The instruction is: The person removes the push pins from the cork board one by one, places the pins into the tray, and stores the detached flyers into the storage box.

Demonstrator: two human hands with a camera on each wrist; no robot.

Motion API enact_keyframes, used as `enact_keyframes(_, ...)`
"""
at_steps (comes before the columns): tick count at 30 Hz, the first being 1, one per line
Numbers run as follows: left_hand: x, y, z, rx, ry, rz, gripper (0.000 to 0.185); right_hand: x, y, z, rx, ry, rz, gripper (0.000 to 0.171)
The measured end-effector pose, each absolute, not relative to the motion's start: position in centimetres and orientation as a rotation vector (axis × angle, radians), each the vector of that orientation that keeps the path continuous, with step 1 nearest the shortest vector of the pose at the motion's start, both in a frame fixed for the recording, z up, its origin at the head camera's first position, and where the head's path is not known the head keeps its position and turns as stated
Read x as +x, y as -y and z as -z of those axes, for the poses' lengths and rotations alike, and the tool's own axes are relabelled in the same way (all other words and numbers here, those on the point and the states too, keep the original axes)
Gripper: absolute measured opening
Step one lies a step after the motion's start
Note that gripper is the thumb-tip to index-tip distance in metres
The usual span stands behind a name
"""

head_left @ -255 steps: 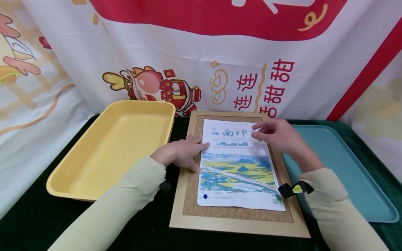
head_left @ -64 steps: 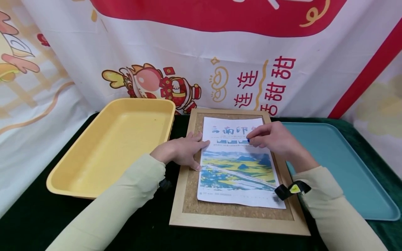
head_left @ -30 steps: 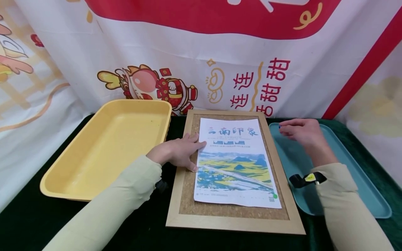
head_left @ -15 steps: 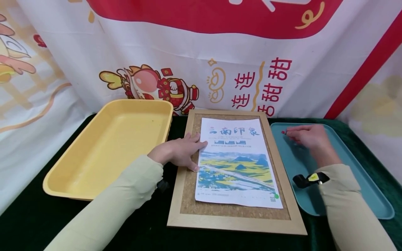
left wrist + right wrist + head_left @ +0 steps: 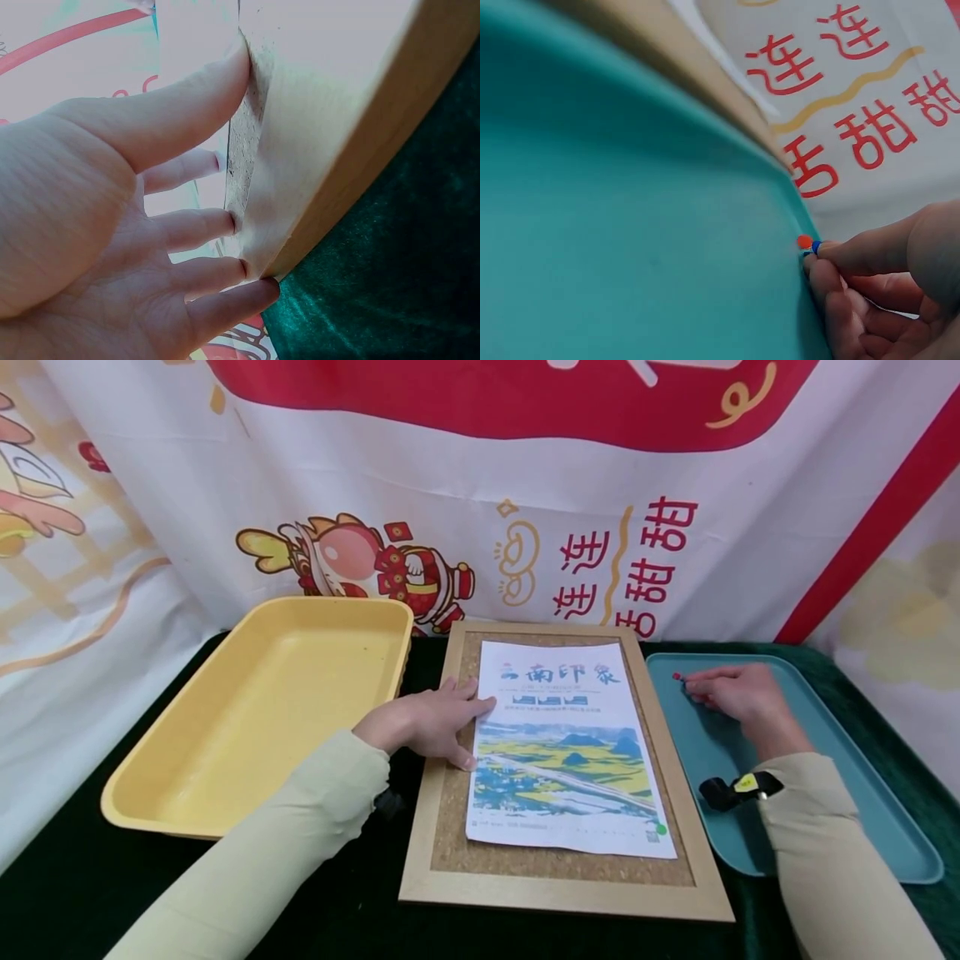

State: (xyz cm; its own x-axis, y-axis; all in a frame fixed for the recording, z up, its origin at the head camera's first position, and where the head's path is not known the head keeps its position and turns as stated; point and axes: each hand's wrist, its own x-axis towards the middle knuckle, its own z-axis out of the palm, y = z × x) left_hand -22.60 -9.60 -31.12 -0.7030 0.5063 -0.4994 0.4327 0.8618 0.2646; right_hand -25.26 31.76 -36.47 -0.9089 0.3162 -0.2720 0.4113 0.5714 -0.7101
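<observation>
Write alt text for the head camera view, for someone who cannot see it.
A person's right hand pinches small red and blue pushpins over a teal tray, while the left hand lies flat on a printed poster on a cork board. A yellow tray sits left.

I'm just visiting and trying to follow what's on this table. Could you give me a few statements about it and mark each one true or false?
1. The left hand rests flat on the poster's left edge. True.
2. The right hand hovers over the yellow tray. False: it is over the teal tray.
3. The right fingertips pinch small red and blue pins. True.
4. The poster lies on bare green cloth. False: it lies on a framed cork board.
5. A green pin sits at the poster's lower right corner. True.
</observation>
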Motion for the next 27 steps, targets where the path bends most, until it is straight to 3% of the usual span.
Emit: enact_keyframes(27, -22.6, 9.62, 31.0, 0.69, -2.449, -0.174, 0.09, -25.58, -31.45, 36.32, 0.676, -2.627, 1.218, 0.045)
